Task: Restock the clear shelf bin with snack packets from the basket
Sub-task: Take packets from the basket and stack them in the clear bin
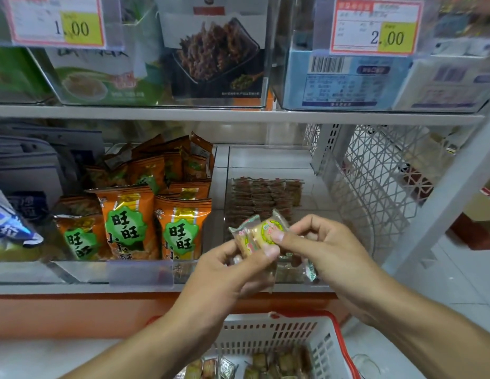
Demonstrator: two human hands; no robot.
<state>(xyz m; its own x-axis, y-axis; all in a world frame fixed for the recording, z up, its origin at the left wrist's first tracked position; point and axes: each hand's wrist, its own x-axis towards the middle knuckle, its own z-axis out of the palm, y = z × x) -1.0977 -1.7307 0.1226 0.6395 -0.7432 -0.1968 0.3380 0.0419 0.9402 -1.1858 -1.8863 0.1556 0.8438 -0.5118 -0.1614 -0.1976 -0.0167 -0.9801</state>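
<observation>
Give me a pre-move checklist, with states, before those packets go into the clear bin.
1. Grip: left hand and right hand both pinch the snack packets: ok.
2. Room in the clear bin: its back half is bare: ok.
3. Existing rows of packets lie flat and orderly: ok.
4. Path to the bin: hands are at its front wall, nothing between: ok.
5. Packet count in hand: cannot tell.
6. Basket holds more packets: ok.

1. Hands: two, left [233,269] and right [323,250].
2. Price tags: two [55,21] [375,26].
3. Basket [265,337]: one.
4. Front-row orange packets [126,222]: three.
</observation>
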